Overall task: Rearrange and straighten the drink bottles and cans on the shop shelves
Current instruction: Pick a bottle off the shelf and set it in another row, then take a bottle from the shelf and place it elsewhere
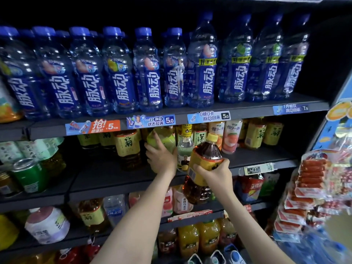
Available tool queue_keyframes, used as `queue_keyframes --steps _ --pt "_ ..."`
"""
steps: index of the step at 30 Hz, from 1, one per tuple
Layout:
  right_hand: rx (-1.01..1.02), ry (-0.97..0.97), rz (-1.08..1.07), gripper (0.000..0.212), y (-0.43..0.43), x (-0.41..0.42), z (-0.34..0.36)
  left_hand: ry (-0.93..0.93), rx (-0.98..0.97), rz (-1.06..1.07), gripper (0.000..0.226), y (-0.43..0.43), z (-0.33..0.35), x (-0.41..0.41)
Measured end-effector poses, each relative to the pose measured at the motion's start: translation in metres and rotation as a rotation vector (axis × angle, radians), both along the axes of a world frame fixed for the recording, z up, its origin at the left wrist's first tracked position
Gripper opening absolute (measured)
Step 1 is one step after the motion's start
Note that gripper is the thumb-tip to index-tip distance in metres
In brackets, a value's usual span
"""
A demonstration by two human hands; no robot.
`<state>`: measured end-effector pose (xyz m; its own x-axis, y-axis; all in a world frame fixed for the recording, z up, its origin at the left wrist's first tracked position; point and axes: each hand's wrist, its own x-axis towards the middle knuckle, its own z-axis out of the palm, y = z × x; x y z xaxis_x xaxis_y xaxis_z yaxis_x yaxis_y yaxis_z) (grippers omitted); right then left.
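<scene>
- The large clear plastic bottle of amber tea with a yellow cap and yellow label (206,155) hangs in the air in front of the middle shelf's edge. It is tilted, with its cap toward the shelf. We see a barcode on the side of its label. The dark characters on the label are partly hidden by fingers, and we cannot read them.
- The right hand (216,175) grips the tea bottle round its label, fingers and thumb curled about it.
- The left hand (162,157) reaches onto the dark middle shelf (114,180). It wraps round the lower part of a pale green-labelled bottle (163,137) standing there, whose writing is too blurred for us to read.
- Between the two hands a small clear bottle with a yellow-and-black striped cap (185,147) stands upright, just beside the tea bottle.
- Left of the left hand we see a standing amber bottle whose yellow label bears the green character 菊 (127,144).
- On the top shelf a row of clear blue-capped bottles (122,73) stands upright, their blue labels reading 脉动 in white.
- Below them we read three price strips: an orange one with 抢! and 5 (93,127), a blue one with 状态拉满 5.0 (150,121), and another with 0糖0卡 脉动回来 5.0 (208,116).
- A small digital price tag (254,170) on the middle shelf's edge shows 4.00.
- A green metal can (28,175) stands at the far left of the middle shelf.
- Packets of red sausages (308,178) hang at the right.
</scene>
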<state>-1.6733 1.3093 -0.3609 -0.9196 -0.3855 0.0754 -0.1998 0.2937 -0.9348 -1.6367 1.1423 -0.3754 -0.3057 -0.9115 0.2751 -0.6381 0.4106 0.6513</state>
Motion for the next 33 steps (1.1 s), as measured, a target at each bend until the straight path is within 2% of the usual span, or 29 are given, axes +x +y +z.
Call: queue_keyframes --steps 7,15,23,27,33 --pt "-0.021 0.023 -0.005 0.073 0.003 0.002 -0.005 0.045 -0.095 -0.035 0.105 -0.006 -0.006 0.007" --pt "-0.061 0.031 -0.004 0.071 0.004 0.008 -0.001 0.153 -0.046 -0.048 0.112 0.002 0.0 0.017" --pt "-0.186 0.029 -0.023 0.081 0.0 0.015 0.0 0.383 -0.107 -0.119 0.105 0.017 -0.019 0.051" --pt "-0.268 0.025 -0.015 0.081 -0.009 0.024 -0.01 0.479 -0.125 -0.073 0.106 0.017 -0.024 0.079" --pt "-0.281 0.022 0.076 0.088 -0.045 0.045 -0.008 0.643 -0.037 0.103 0.106 0.014 -0.015 0.132"
